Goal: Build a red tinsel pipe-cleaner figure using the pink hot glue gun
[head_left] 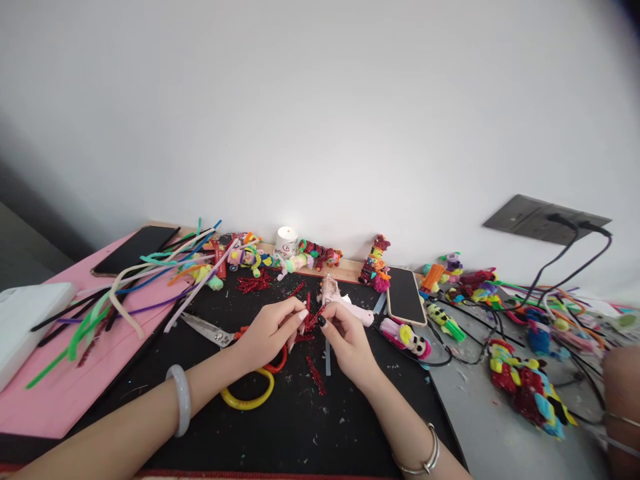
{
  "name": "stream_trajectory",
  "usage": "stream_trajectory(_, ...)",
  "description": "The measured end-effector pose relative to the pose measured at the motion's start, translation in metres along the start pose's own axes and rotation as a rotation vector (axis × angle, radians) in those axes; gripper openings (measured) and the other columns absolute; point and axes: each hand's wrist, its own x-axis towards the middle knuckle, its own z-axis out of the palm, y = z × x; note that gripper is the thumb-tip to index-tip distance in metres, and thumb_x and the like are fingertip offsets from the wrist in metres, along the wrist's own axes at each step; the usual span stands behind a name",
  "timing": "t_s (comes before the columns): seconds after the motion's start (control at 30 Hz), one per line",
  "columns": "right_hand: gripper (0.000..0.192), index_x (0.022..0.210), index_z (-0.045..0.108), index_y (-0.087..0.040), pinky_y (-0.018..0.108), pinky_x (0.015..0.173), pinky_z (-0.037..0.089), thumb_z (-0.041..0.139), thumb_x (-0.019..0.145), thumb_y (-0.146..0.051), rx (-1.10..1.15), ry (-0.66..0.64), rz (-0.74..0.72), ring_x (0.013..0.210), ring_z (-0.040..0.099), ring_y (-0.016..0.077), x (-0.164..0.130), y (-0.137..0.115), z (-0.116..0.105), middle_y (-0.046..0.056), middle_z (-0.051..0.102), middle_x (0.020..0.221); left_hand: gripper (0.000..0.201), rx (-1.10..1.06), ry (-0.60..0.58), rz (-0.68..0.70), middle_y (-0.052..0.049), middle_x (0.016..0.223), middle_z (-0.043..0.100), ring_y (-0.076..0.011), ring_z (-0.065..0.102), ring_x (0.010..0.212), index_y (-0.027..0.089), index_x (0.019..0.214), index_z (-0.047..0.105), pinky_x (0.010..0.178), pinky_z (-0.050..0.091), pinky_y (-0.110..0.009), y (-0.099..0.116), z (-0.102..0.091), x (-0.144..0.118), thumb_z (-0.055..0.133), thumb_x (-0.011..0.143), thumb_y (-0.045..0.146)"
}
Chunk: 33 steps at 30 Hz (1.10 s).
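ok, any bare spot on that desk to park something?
Bare black mat in front, between the forearms. Bare pink board nearest the camera. Crowded: pipe cleaners at left, scissors under the left hand, toys and cables at right beyond the right hand.

Loose pipe cleaners (125, 287) sprawl over the pink board (65, 387) at the desk's left edge, scissors (235, 363) lie on the black mat (280, 433), and a phone (405, 297) rests near the back edge.

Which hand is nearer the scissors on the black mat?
Left. The left hand lies right over the scissors, by the handles. The right hand is farther to their right.
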Motion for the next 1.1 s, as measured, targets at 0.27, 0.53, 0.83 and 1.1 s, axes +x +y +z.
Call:
stream_trajectory(0.27, 0.016, 0.075, 0.046, -0.019, 0.025, 0.060, 0.032, 0.043, 0.090, -0.025, -0.073, -0.043, -0.037, 0.064, 0.039, 0.0131, -0.0022, -0.0014, 0.0012, -0.002, 0.044, 0.070, 0.026, 0.027, -0.035, 0.034, 0.007, 0.052, 0.044, -0.0085, 0.044, 0.045, 0.017, 0.074, 0.047, 0.053, 0.038, -0.020, -0.0009, 0.0006, 0.0004, 0.036, 0.094, 0.029)
stream_trajectory(0.53, 0.018, 0.074, 0.046, -0.020, 0.025, 0.061, 0.032, 0.042, 0.091, -0.026, -0.068, -0.050, -0.025, 0.064, 0.039, 0.0135, -0.0010, -0.0036, 0.0019, -0.002, 0.044, 0.069, 0.024, 0.038, -0.071, 0.035, 0.007, 0.054, 0.043, -0.0088, 0.043, 0.046, 0.017, 0.076, 0.046, 0.054, 0.038, -0.021, 0.0010, 0.0016, -0.0017, 0.034, 0.095, 0.028)
stream_trajectory(0.83, 0.017, 0.073, 0.045, -0.020, 0.025, 0.061, 0.031, 0.042, 0.090, -0.024, -0.055, -0.061, -0.011, 0.064, 0.038, 0.0132, -0.0006, -0.0053, 0.0025, -0.003, 0.042, 0.069, 0.025, 0.101, -0.082, 0.028, 0.007, 0.055, 0.040, -0.0099, 0.038, 0.049, 0.019, 0.074, 0.042, 0.052, 0.033, -0.021, 0.0030, 0.0019, -0.0011, 0.032, 0.094, 0.028)
stream_trajectory(1.1, 0.018, 0.072, 0.046, -0.020, 0.024, 0.059, 0.031, 0.042, 0.089, -0.026, -0.031, -0.068, 0.011, 0.063, 0.038, 0.0128, -0.0018, -0.0062, 0.0032, -0.003, 0.042, 0.068, 0.024, 0.107, -0.114, 0.017, 0.008, 0.054, 0.039, -0.0096, 0.037, 0.049, 0.019, 0.074, 0.041, 0.051, 0.032, -0.021, 0.0033, 0.0013, -0.0009, 0.031, 0.094, 0.029)
